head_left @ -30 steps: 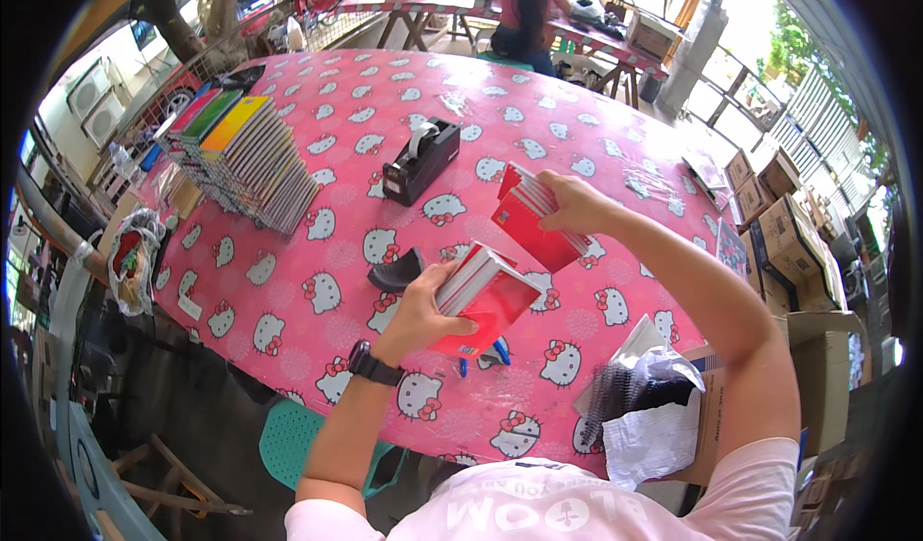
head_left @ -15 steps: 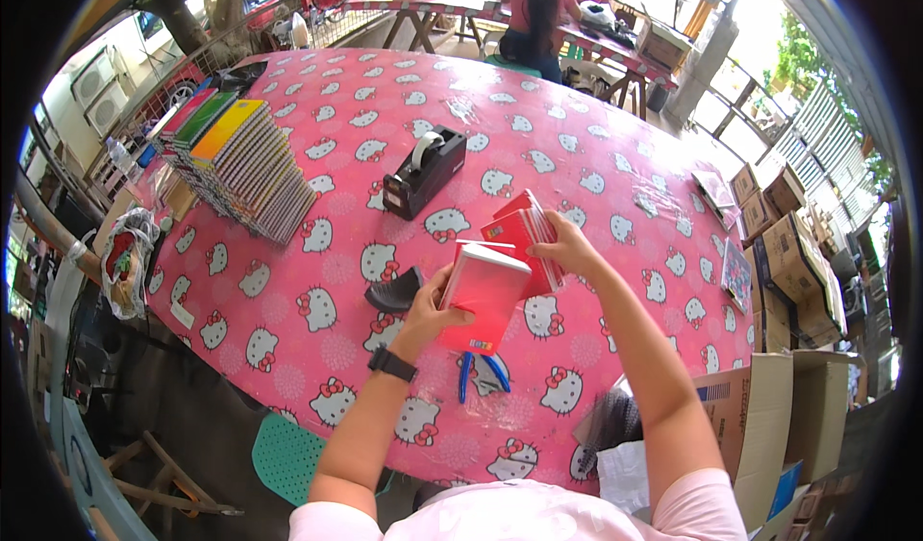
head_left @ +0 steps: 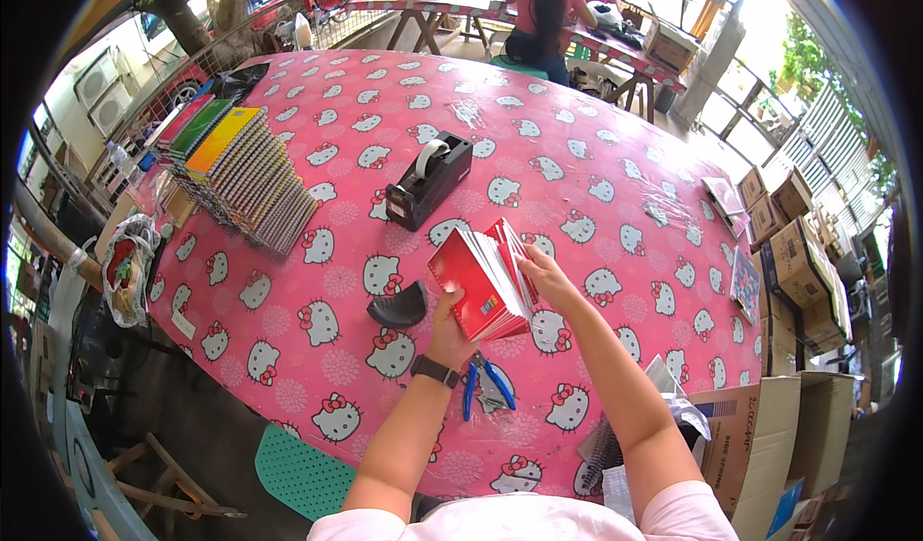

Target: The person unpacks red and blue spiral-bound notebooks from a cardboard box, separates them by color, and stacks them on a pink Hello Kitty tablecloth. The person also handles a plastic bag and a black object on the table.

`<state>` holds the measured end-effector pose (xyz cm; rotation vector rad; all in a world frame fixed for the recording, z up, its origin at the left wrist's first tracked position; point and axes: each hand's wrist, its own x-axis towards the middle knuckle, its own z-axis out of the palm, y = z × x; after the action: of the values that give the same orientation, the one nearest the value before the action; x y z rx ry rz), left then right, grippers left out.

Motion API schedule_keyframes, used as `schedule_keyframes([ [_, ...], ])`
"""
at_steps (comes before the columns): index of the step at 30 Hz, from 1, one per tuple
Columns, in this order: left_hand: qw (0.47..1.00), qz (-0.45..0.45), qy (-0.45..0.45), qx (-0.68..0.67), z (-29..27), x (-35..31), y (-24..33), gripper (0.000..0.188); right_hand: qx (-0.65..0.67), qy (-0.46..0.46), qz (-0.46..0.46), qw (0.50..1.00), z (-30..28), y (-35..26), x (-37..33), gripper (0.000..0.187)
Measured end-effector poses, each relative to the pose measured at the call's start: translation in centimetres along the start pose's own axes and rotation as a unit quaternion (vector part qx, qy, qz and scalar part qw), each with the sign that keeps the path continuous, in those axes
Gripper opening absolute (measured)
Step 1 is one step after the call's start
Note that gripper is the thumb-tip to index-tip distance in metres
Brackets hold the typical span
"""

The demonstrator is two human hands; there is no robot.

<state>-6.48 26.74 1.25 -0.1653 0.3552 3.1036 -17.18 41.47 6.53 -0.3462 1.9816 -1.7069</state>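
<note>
Above the middle of the table, both hands hold a stack of small red notebooks [head_left: 465, 283], tilted so their white page edges face right. My left hand [head_left: 448, 331] grips the lower left of the stack, thumb on the front cover. My right hand [head_left: 544, 276] is closed around the notebooks at the right side. Just below them lie pliers with blue handles [head_left: 492, 390]. A black curved piece [head_left: 397, 306] rests left of my left hand. Farther back stands a black tape dispenser [head_left: 429, 181] with a roll of tape.
A tall stack of spiral notebooks [head_left: 252, 171] stands at the left of the pink patterned table [head_left: 336, 368]. Cardboard boxes [head_left: 806, 262] are piled at the right, with an open carton [head_left: 755, 435] nearer me. A green stool [head_left: 300, 469] is below the front edge. Two people sit at a far table.
The two groups of red notebooks, held apart before, are now brought together and turned so their page edges show. My right hand has come lower and left; my left hand has shifted slightly right.
</note>
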Motion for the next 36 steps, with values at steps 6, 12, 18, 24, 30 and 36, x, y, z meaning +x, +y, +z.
schedule_keyframes([
  [6,1.000,0.005,0.003,0.028,-1.7,0.0,1.0,0.053,-0.031,-0.045,-0.009,0.998,-0.5,-0.1,-0.3,0.056],
  [12,1.000,0.007,0.012,0.018,-0.7,-0.9,0.7,0.054,-0.011,-0.058,0.048,0.997,-1.0,-1.5,-0.9,0.075],
  [18,0.999,0.027,-0.001,-0.029,-1.8,-1.7,0.2,0.054,-0.161,-0.072,0.114,0.978,-1.6,-3.1,-0.3,0.071],
  [24,0.999,0.015,0.006,0.039,-0.9,-1.5,1.2,0.048,-0.317,-0.019,0.050,0.947,-1.1,-2.6,0.3,0.071],
  [30,0.895,0.128,0.028,0.426,3.5,-1.3,7.7,0.051,-0.476,0.086,0.043,0.874,-1.2,-4.3,0.2,0.066],
  [36,0.521,0.249,-0.071,0.814,10.5,1.4,16.4,0.061,-0.555,0.048,0.010,0.830,-0.5,-2.3,1.5,0.065],
])
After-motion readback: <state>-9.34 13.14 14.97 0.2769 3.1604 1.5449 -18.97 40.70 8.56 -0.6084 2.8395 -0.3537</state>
